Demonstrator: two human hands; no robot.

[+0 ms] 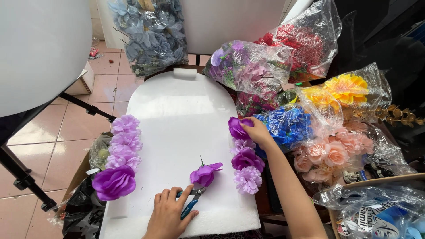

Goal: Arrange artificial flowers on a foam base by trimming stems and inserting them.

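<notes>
Head view: purple fabric flowers being set along an arched white foam board.
Right hand pinches a purple bloom onto the edge; left hand grips blue-handled cutters beside a loose purple flower, seemingly next for trimming.

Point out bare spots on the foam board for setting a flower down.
The white foam board is bare through its middle and top, between the left flower column and right flower column. Crowded: bagged flowers right, loose purple flower above the cutters.
</notes>
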